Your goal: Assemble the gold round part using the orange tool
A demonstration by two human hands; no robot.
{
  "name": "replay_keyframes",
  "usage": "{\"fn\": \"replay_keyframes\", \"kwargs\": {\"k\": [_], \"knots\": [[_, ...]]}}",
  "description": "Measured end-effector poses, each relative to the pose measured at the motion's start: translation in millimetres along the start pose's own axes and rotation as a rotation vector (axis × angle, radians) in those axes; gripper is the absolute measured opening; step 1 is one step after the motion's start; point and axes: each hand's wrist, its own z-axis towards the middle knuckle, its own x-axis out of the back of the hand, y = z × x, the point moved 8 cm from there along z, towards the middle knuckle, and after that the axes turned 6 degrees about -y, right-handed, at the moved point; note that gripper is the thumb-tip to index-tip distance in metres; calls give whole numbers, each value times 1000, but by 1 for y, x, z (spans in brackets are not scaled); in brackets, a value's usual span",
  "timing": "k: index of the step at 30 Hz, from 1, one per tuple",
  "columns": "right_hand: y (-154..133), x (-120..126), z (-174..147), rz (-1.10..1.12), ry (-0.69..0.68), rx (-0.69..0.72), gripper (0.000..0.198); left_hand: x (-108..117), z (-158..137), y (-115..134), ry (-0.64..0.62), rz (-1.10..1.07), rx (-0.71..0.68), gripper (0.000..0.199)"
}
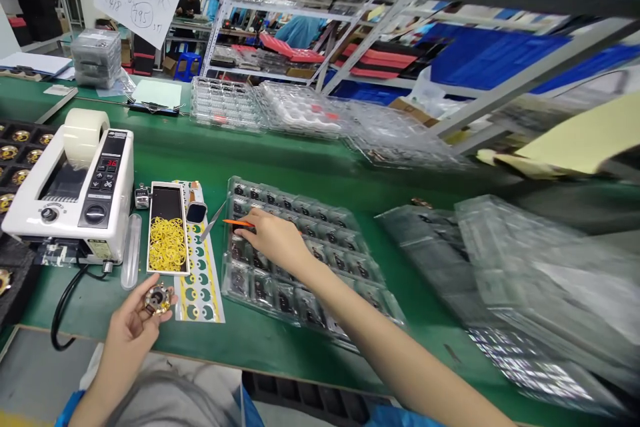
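My left hand (131, 327) holds a small round brass-coloured part (158, 299) over the near edge of the green table (280, 167). My right hand (274, 237) reaches over a clear blister tray (350, 260) of small dark components and grips an orange-handled tool (236, 223), its fingertips down on one tray pocket. Left of the tray lies a sticker sheet (200, 293) with round yellow-green labels, and a narrow black box (168, 228) filled with yellow rubber rings. A pair of tweezers (214, 220) lies between the box and the tray.
A white tape dispenser (75, 187) with a tape roll stands at the left, its cable trailing off the table edge. Black trays of brass parts (20, 153) sit far left. Stacks of clear trays (525, 267) fill the right side and the back (300, 110). Shelving stands beyond.
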Motion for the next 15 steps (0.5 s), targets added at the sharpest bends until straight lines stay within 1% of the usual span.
{"fn": "replay_keyframes", "kwargs": {"k": [2,4,6,8,9,11,13,15], "knots": [[1,0,-3,3,29,-20,10,-1,-3,3,50,-25,-28,52],[-1,2,-6,17,60,-13,14,-4,-5,5,69,-36,-43,52],[-8,9,-13,48,100,19,19,-7,-5,7,53,-23,-47,44],[-26,18,-26,101,127,88,22,-14,-4,10,-4,27,-47,31],[-38,22,-35,134,127,140,22,-18,-3,12,-38,62,-44,25],[-71,31,-56,215,108,292,22,-27,0,17,-85,139,-42,19],[-106,43,-80,297,127,487,26,-35,2,24,-96,227,-51,19],[-132,53,-100,342,171,635,32,-43,4,30,-99,321,-71,15]]}}
